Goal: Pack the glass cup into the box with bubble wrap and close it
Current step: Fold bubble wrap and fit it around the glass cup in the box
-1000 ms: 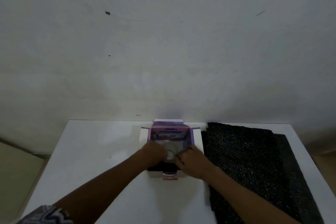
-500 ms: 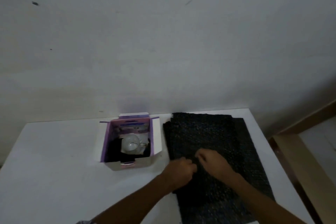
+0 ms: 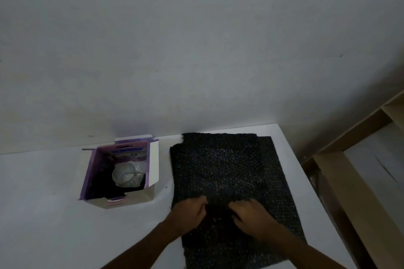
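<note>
Hands at work on the bubble wrap: left hand and right hand side by side, each grip pinched on a fold of the black sheet near the front edge of the table. Material bunched up between the two grips, apparently being gathered or a top layer peeled off. Sheet otherwise flat, stacked in layers along the right edge, reaching almost to the back edge.

Glass cup already down inside the open box, lying on a dark lining, probably wrap. Box near the back edge, just beside the sheet, left of it, flaps standing open.

Judged roughly half done: cup placed. Left to do: padding over or around the cup, flaps folded in, lid closed. Hard to tell in the dim light how well cushioned underneath.
</note>
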A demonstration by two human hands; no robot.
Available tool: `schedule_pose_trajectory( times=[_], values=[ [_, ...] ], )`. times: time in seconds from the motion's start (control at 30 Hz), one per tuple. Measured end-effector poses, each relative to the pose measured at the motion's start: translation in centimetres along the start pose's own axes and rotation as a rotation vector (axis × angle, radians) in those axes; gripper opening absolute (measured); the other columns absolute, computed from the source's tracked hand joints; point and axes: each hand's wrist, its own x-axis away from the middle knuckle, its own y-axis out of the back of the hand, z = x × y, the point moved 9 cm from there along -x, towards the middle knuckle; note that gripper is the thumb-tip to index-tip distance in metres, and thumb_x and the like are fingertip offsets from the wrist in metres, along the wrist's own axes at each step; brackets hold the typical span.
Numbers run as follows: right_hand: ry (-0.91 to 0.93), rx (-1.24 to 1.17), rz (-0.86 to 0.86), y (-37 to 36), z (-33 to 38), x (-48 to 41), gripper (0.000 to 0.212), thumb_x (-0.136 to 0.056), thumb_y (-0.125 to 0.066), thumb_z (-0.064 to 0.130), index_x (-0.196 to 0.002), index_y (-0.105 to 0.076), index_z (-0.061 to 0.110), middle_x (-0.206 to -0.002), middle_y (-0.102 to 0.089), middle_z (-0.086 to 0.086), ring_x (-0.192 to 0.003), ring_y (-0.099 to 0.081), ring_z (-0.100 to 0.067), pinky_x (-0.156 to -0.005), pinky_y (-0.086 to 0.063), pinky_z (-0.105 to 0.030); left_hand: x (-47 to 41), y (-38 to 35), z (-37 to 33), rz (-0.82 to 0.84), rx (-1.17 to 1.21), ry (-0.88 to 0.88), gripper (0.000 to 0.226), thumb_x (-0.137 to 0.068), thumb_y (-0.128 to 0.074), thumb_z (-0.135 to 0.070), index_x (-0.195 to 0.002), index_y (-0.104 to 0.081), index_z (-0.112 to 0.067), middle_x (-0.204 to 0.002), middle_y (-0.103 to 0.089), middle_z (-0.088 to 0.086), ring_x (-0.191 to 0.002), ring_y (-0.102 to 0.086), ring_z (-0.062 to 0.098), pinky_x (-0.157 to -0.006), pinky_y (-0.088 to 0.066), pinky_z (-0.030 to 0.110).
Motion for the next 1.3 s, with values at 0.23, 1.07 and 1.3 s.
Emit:
schedule_pose_trajectory(
  times=[0.23, 1.07, 1.3],
  values=[
    [0.012, -0.080, -0.033, 7.0, -3.2, -3.6, 0.027, -0.096, -0.049, 0.039, -0.112, -0.061, 0.022, -0.109, -0.069, -0.004, -0.097, -0.064, -0.022, -0.082, -0.049, -0.031, -1.4, 6.0, 0.0, -0.292, -0.243, -0.067, 0.018, -0.094, -0.054, -0.029, -0.107, -0.064, -0.023, -0.097, -0.070, -0.001, -0.084, -0.065, 0.017, -0.072, -0.052, 0.030],
    [0.054, 0.052, -0.135, 5.1, -3.8, -7.2, 0.030, -0.096, -0.034, 0.047, -0.114, -0.047, 0.026, -0.097, -0.068, 0.000, -0.094, -0.060, -0.021, -0.089, -0.036, -0.037, -5.7, 4.6, 0.7, -0.178, -0.428, -0.152, 0.032, -0.086, -0.059, -0.033, -0.115, -0.065, -0.023, -0.105, -0.069, 0.003, -0.091, -0.066, 0.020, -0.079, -0.052, 0.032],
    [-0.141, 0.195, -0.321, 6.6, -4.1, -9.7, 0.047, -0.090, -0.054, 0.052, -0.119, -0.061, 0.015, -0.112, -0.067, -0.006, -0.103, -0.059, -0.027, -0.095, -0.041, -0.049, -5.4, -0.5, 1.3, 0.036, -0.590, -0.165, 0.073, -0.054, -0.079, -0.061, -0.114, -0.070, -0.022, -0.112, -0.072, 0.003, -0.100, -0.070, 0.021, -0.082, -0.060, 0.041]
  ],
)
